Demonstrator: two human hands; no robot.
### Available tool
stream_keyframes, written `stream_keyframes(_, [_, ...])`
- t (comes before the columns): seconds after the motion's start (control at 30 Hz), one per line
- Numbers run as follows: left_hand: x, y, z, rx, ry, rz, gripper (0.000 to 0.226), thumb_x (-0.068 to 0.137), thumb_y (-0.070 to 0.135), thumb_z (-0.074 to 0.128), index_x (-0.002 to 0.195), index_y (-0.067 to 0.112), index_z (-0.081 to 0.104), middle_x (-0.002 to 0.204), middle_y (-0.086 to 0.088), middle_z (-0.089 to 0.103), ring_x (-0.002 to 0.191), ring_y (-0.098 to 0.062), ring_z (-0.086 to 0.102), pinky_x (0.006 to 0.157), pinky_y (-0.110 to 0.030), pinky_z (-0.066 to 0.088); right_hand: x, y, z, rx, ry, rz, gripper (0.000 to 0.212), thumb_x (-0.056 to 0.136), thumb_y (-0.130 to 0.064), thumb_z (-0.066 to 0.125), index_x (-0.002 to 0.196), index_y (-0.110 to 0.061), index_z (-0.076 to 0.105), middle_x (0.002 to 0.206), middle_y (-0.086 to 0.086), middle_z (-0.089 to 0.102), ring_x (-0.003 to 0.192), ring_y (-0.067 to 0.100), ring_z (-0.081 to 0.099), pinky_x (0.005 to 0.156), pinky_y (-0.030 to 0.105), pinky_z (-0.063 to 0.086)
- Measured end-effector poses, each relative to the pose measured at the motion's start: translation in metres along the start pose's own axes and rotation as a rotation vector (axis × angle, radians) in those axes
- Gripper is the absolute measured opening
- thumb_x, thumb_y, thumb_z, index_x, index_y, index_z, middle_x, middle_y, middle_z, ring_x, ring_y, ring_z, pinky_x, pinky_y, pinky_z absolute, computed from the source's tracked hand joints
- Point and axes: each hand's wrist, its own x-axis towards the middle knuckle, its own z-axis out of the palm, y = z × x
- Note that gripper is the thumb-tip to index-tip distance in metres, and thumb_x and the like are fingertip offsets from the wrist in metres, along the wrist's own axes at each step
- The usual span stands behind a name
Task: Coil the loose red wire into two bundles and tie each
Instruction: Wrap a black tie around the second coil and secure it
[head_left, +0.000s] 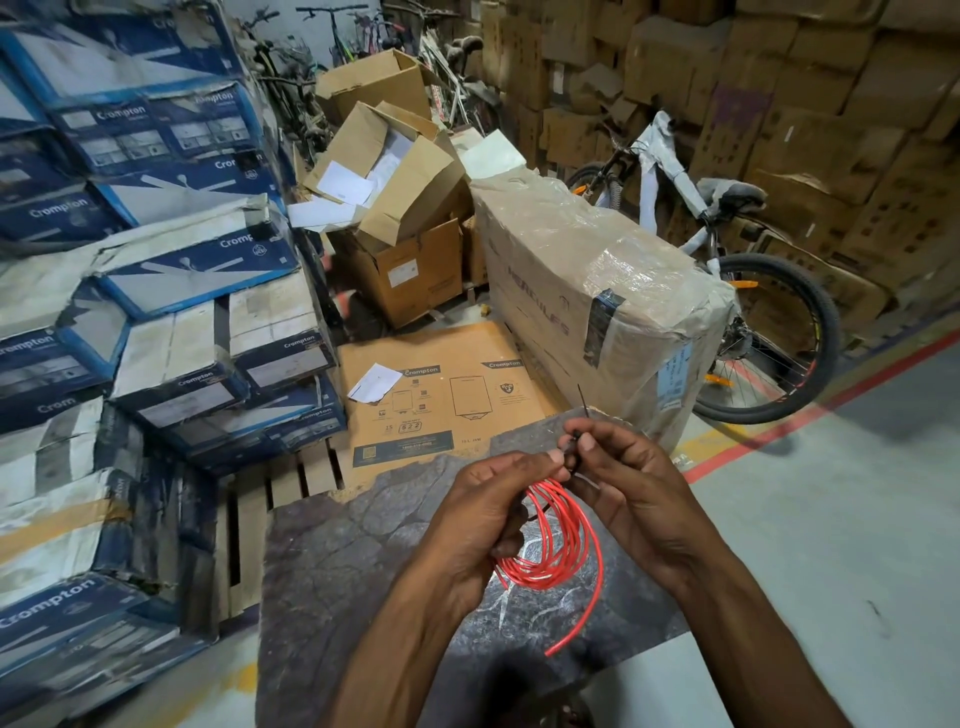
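Note:
A coil of red wire (556, 540) hangs between my hands above a dark stone-patterned sheet (363, 561). One loose end of the wire trails down toward the sheet's near edge. My left hand (483, 514) grips the coil's left side and pinches its top. My right hand (623, 483) pinches a thin black tie (581, 405) at the top of the coil. The tie's free tail sticks upward past my fingers. Only this one bundle is in view.
Stacked blue and white Crompton boxes (156, 312) fill the left. A flat brown carton (441, 400) lies ahead on a wooden pallet (260, 499). A plastic-wrapped carton (597, 291) and a bicycle (753, 291) stand to the right. Grey floor with a red line (831, 405) lies right.

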Motion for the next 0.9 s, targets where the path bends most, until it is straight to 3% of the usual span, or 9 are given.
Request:
stream_keyframes(0.1, [-0.0007, 0.0011, 0.0009, -0.002, -0.001, -0.001, 0.016, 0.084, 0.031, 0.076, 0.08, 0.015, 0.078, 0.056, 0.006, 0.047, 0.043, -0.006, 0.022, 0.048, -0.03, 0.008, -0.0007, -0.0008, 0.0024, 0.05, -0.018, 0.021, 0.02, 0.078, -0.013, 0.071, 0.094, -0.011, 0.082, 0.091, 0.009, 0.075, 0.081, 0.014, 0.072, 0.074, 0.025, 0.061])
stream_keyframes(0.23, [-0.0011, 0.002, 0.001, 0.006, -0.01, -0.006, 0.016, 0.085, 0.03, 0.075, 0.075, 0.017, 0.077, 0.053, 0.007, 0.047, 0.044, -0.007, 0.021, 0.048, -0.03, 0.008, -0.0021, -0.0023, 0.005, 0.034, -0.023, 0.017, 0.023, 0.086, -0.008, 0.06, 0.091, -0.013, 0.082, 0.089, 0.007, 0.075, 0.081, 0.013, 0.073, 0.072, 0.023, 0.06])
stream_keyframes(0.43, [-0.0007, 0.0051, -0.001, 0.019, -0.02, -0.009, 0.018, 0.083, 0.031, 0.076, 0.07, 0.019, 0.076, 0.055, 0.006, 0.045, 0.045, -0.008, 0.018, 0.047, -0.029, 0.008, 0.0004, -0.0062, 0.0054, -0.05, -0.048, -0.011, 0.022, 0.071, -0.021, 0.073, 0.09, -0.015, 0.083, 0.087, 0.005, 0.077, 0.082, 0.012, 0.074, 0.075, 0.024, 0.06])
stream_keyframes(0.73, [-0.0009, 0.0088, -0.0025, 0.004, -0.021, -0.017, 0.019, 0.09, 0.025, 0.071, 0.072, 0.018, 0.075, 0.054, 0.011, 0.06, 0.044, -0.006, 0.02, 0.04, -0.022, 0.012, 0.0029, -0.0059, 0.0036, -0.108, -0.068, -0.014, 0.023, 0.069, -0.022, 0.074, 0.089, -0.016, 0.084, 0.087, 0.007, 0.078, 0.083, 0.015, 0.075, 0.076, 0.025, 0.061])
stream_keyframes(0.9, [0.0018, 0.0082, -0.004, 0.005, -0.04, -0.015, 0.018, 0.085, 0.032, 0.074, 0.072, 0.02, 0.077, 0.052, 0.012, 0.054, 0.044, -0.007, 0.018, 0.043, -0.025, 0.009, 0.0063, -0.0052, 0.0026, -0.116, -0.062, -0.009, 0.023, 0.071, -0.022, 0.074, 0.091, -0.015, 0.084, 0.086, 0.01, 0.076, 0.083, 0.017, 0.074, 0.078, 0.026, 0.061])
